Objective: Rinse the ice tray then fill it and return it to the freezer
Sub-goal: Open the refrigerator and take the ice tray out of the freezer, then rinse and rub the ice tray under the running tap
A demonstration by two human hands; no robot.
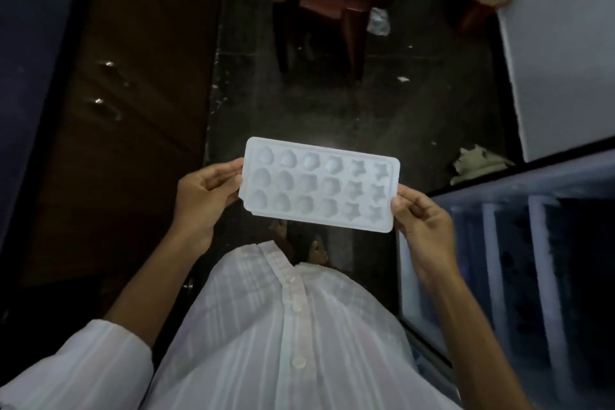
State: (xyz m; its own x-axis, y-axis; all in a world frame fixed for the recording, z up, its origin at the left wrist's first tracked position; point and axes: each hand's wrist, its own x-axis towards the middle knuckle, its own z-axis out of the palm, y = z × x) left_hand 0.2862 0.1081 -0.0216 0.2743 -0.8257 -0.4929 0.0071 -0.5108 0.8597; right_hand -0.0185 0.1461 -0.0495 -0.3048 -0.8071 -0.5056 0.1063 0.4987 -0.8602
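A white plastic ice tray (319, 184) with three rows of shaped moulds is held level in front of my chest, above the dark floor. My left hand (203, 193) pinches its left short edge. My right hand (421, 223) pinches its right short edge near the lower corner. The moulds look pale; I cannot tell whether they hold water. The open fridge (519, 243), with pale shelf rails inside, stands just to my right.
A dark wooden cabinet (126, 110) with metal handles lines the left side. A brown plastic chair (332, 0) stands ahead on the dark speckled floor (332, 110). A white fridge door (565, 53) hangs open at the right, with a crumpled cloth (476, 160) below it.
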